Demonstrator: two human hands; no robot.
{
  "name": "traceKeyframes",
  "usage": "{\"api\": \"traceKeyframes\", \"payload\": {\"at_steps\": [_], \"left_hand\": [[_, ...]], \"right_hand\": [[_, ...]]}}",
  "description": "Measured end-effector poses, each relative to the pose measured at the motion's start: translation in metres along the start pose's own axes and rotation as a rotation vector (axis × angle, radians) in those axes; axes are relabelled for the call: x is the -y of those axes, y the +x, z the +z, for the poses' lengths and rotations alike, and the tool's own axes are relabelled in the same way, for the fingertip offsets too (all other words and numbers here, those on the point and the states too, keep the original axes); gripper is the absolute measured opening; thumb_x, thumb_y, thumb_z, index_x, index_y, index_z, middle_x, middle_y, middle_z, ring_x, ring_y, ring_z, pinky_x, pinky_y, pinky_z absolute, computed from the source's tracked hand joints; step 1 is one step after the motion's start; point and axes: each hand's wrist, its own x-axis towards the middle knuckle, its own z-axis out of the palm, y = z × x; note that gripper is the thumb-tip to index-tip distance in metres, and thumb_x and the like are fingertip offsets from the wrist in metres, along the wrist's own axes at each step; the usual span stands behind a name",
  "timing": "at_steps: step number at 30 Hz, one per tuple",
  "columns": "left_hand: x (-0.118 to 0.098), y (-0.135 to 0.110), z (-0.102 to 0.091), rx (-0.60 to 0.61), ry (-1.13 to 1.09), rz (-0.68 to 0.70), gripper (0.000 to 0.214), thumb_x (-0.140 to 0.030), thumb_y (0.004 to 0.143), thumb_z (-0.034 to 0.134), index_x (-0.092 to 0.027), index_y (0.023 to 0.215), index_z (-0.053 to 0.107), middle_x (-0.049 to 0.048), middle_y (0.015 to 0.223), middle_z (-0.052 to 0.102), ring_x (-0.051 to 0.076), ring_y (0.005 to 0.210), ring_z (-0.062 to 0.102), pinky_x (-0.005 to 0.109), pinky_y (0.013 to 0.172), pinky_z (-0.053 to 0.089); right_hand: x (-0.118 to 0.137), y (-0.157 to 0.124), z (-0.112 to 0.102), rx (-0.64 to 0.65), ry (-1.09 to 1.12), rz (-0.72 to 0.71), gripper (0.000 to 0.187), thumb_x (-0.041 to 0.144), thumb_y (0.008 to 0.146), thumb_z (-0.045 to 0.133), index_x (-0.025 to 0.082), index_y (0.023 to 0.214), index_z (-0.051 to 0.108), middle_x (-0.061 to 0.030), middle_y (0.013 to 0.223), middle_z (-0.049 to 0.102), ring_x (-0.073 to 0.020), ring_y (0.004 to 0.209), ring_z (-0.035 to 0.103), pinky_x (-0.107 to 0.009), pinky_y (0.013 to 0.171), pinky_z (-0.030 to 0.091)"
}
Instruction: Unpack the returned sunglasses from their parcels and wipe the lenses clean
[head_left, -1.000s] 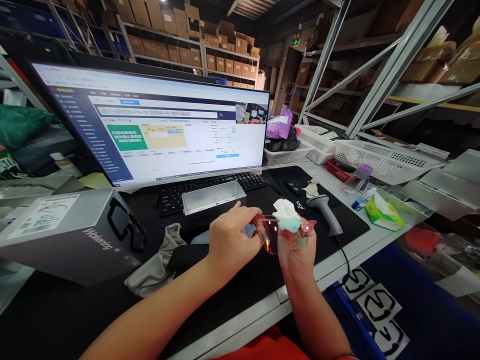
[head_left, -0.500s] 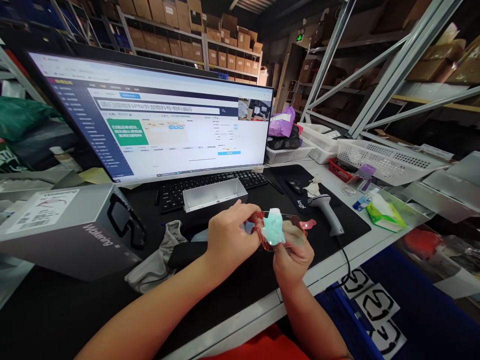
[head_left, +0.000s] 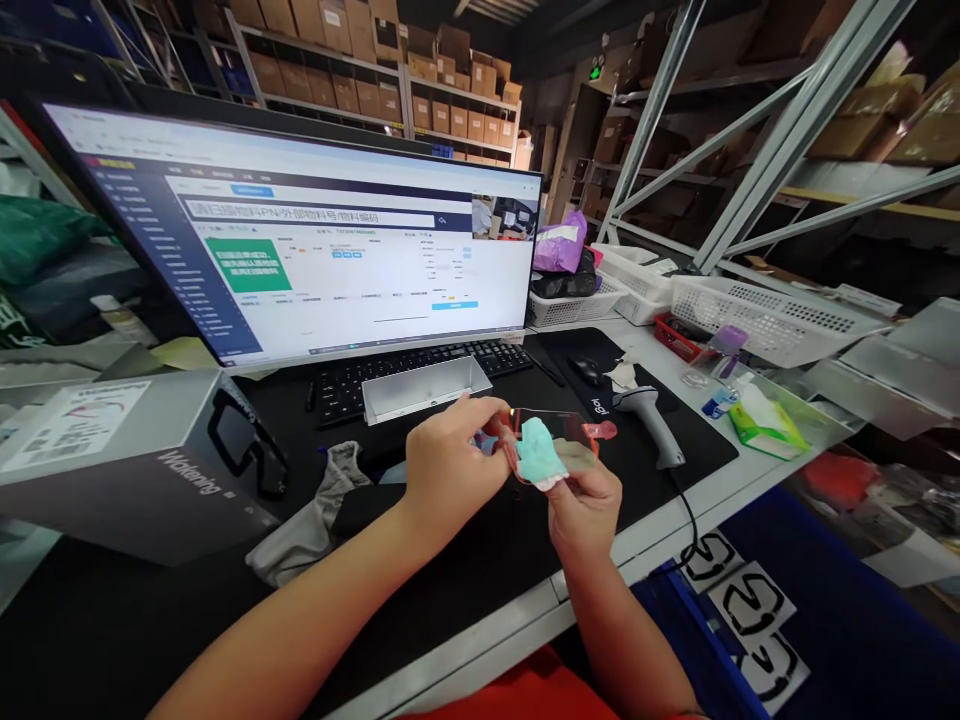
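1. Tinted eyewear [head_left: 576, 425], see-through with a glossy reddish edge and a small red tab at its right end, is held up in front of the monitor [head_left: 352, 290] in our head view.
2. Our left hand [head_left: 454, 455] has its fingers clamped on the eyewear's left end; our right hand [head_left: 589, 515] pinches a soft, crumpled teal-and-white cloth [head_left: 541, 458] against the lens, thumb in front, other fingers seen through it.
3. Just before the monitor lies a black keyboard [head_left: 334, 392], with an open, straight-sided silvery tray [head_left: 431, 388] partly over it. Nearer us than the monitor's left half slumps a wrinkled grey fabric pouch [head_left: 315, 520]. Right of the monitor, a grey scanner [head_left: 651, 422] rests on a black mouse pad [head_left: 705, 455].
4. Left and forward of the monitor, a smooth grey box [head_left: 217, 490] reads "Wakening" beside a printed eyewear outline. The mouse pad reads "logi"; the monitor's large line includes "PN".
5. Our cloth covers much of the lens, and our fingers hide its left end. The box runs off the left edge, and its white label is too blurred to read.
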Motion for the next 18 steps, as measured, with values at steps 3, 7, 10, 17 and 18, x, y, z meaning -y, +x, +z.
{"api": "traceKeyframes", "payload": {"at_steps": [3, 7, 10, 17, 18], "left_hand": [[-0.002, 0.000, 0.000, 0.011, 0.005, 0.015, 0.015, -0.016, 0.072, 0.058, -0.023, 0.079, 0.069, -0.0060, 0.067, 0.068, 0.013, 0.059, 0.062, 0.034, 0.093, 0.057], [-0.004, -0.001, 0.002, -0.023, 0.068, 0.031, 0.016, -0.018, 0.072, 0.057, -0.023, 0.080, 0.070, -0.0057, 0.067, 0.069, 0.014, 0.059, 0.063, 0.028, 0.076, 0.056], [-0.002, -0.001, 0.004, -0.013, 0.066, 0.023, 0.018, -0.020, 0.072, 0.056, -0.024, 0.081, 0.072, -0.0059, 0.066, 0.070, 0.014, 0.058, 0.064, 0.025, 0.067, 0.053], [-0.006, -0.003, 0.004, 0.004, 0.074, 0.008, 0.018, -0.025, 0.072, 0.059, -0.024, 0.083, 0.074, -0.0057, 0.066, 0.071, 0.013, 0.057, 0.063, 0.024, 0.058, 0.047], [-0.007, -0.003, 0.004, 0.017, 0.070, 0.008, 0.018, -0.025, 0.071, 0.059, -0.024, 0.082, 0.073, -0.0052, 0.066, 0.071, 0.014, 0.058, 0.063, 0.025, 0.058, 0.046]], "right_hand": [[0.003, 0.010, -0.002, -0.107, 0.213, 0.090, 0.017, 0.043, 0.070, 0.090, 0.030, 0.077, 0.081, -0.0024, 0.080, 0.076, -0.0194, 0.077, 0.070, -0.035, 0.074, 0.057], [0.007, 0.017, -0.001, -0.212, 0.475, 0.271, 0.032, 0.046, 0.058, 0.097, 0.033, 0.083, 0.081, -0.0006, 0.091, 0.078, -0.0162, 0.076, 0.070, -0.029, 0.069, 0.057], [0.008, 0.011, 0.001, -0.156, 0.378, 0.214, 0.025, 0.045, 0.063, 0.094, 0.030, 0.078, 0.081, -0.0016, 0.083, 0.077, -0.0164, 0.072, 0.069, -0.029, 0.068, 0.056], [0.017, 0.002, -0.010, 0.002, 0.142, 0.079, 0.011, 0.035, 0.073, 0.089, 0.026, 0.078, 0.083, -0.0038, 0.077, 0.075, -0.0168, 0.071, 0.068, -0.029, 0.067, 0.054], [0.019, 0.003, -0.016, -0.017, 0.183, 0.088, 0.012, 0.036, 0.073, 0.088, 0.026, 0.078, 0.083, -0.0037, 0.078, 0.075, -0.0155, 0.067, 0.066, -0.027, 0.062, 0.053]]}}
